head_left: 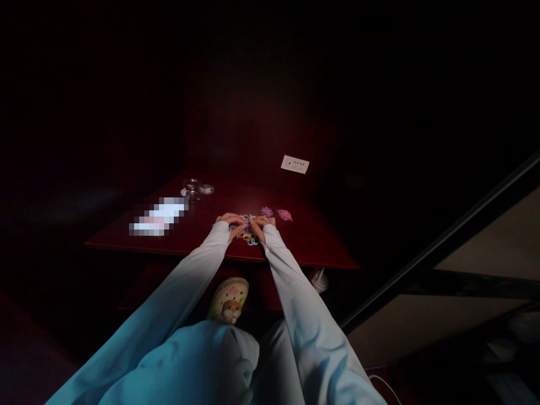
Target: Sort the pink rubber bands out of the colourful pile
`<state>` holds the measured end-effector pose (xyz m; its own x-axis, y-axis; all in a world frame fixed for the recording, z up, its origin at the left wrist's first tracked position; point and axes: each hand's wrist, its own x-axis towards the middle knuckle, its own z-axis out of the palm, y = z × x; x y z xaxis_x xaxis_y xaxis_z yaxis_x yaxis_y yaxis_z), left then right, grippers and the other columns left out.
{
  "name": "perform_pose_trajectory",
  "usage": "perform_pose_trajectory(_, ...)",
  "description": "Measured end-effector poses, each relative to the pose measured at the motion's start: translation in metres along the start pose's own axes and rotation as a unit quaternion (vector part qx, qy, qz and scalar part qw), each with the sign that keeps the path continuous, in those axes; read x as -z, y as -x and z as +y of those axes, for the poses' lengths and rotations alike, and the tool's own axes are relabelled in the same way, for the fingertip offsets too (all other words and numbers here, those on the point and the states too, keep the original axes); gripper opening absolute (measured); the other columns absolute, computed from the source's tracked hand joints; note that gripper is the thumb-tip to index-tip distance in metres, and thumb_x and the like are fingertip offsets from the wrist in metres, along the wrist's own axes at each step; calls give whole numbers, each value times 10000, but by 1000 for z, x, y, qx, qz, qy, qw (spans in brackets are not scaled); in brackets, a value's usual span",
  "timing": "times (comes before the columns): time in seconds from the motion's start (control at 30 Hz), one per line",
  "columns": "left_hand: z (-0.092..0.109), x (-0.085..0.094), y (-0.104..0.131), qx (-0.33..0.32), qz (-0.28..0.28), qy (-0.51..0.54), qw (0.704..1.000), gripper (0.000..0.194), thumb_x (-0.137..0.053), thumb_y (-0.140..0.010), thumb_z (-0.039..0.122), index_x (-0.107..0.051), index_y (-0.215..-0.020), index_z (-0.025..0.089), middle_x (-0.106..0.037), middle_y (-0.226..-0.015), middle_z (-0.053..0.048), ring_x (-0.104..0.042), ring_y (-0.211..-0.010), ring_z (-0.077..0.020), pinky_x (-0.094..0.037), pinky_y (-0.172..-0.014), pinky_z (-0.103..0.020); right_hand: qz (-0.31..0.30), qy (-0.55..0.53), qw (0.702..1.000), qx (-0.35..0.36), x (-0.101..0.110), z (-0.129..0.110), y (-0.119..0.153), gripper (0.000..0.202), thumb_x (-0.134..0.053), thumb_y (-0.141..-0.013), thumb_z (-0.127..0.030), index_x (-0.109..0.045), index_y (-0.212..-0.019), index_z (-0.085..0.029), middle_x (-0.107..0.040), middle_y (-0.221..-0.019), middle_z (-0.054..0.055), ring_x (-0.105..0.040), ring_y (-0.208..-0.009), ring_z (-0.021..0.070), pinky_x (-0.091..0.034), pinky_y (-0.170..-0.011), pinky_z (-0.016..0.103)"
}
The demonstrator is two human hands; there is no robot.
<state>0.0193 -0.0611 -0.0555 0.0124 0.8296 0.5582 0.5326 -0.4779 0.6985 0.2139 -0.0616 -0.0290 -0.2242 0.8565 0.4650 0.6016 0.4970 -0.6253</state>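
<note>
the room is very dark, and a glossy dark red tabletop [304, 247] runs under and around the grip. well to the left of the grip lies a bright patch [159, 216], blurred into squares, so i cannot tell what it is. nearer the grip, but beyond it on the left, stand a clear jar [192, 185] and, just beside it, a small round lid [206, 189]. below the grip and slightly left, under the table edge, is a pale shoe [230, 298] with charms on it.

the left hand [230, 219] curls in from its side, fingertips drawn close to those of the right hand [262, 221]; the gap between them is narrow, and i cannot tell whether either pinches a piece. the loose coloured rings [252, 242] lie between and just below them. pieces this small would probably handle best with a light fingertip pinch, one at a time, wrists low and sleeves off the pile; in this dimness, keeping the fingers from shading the rings should help.

just beyond the right hand sit a purple heap [266, 211] and, farther right, a pink heap [284, 215], apart from each other. above them is a white socket [295, 164] on the wall; below right of the grip, under the edge, a pale cup [319, 281].
</note>
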Motion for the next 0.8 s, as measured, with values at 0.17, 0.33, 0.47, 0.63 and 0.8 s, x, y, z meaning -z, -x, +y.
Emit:
perform_pose_trajectory(0.17, 2, 0, 2, 8, -3, 0, 1000, 94, -801, -776, 323, -816, -855, 275, -777, -1116, -42, -670, -1117, -262, -476, -1061, -427, 6, -12, 1000, -8, -1, 3, -1, 262, -609, -967, -437, -790, -866, -277, -714, -1020, 30, -516, -1103, 241, -407, -1003, 369)
perform_pose_trajectory(0.33, 0, 2, 1, 0, -10, 3, 1000, 96, -805, -769, 339, -812, -840, 275, -773, -1115, -46, -673, -1123, -271, -456, -1090, -449, 2, -6, 1000, 0, -1, 5, 0, 256, -616, -957, -457, -784, -861, -290, -701, -1024, 23, -516, -1113, 239, -406, -1007, 372)
perform_pose_trajectory(0.47, -2, 2, 0, -7, -3, 6, 1000, 98, -810, -761, 338, -804, -833, 272, -773, -1099, -43, -684, -1109, -269, -467, -1085, -443, -2, -6, 1000, 7, -1, 4, 2, 264, -616, -955, -465, -781, -844, -291, -703, -1026, 23, -521, -1117, 241, -403, -1006, 378)
perform_pose_trajectory(0.63, -5, 1, -2, -16, -1, 1, 1000, 98, -816, -752, 329, -799, -827, 269, -771, -1086, -48, -695, -1095, -272, -490, -1063, -440, 3, -16, 1000, 13, 0, 1, 3, 231, -656, -933, -429, -762, -796, -276, -716, -1039, 20, -523, -1129, 238, -391, -1025, 376)
perform_pose_trajectory(0.8, -7, -1, -3, -8, -1, 3, 1000, 92, -822, -738, 318, -792, -804, 262, -772, -1062, -53, -703, -1067, -268, -504, -1047, -437, 10, -27, 1000, 5, 1, 0, 1, 213, -658, -925, -385, -747, -782, -256, -725, -1024, 24, -535, -1128, 236, -383, -1046, 392)
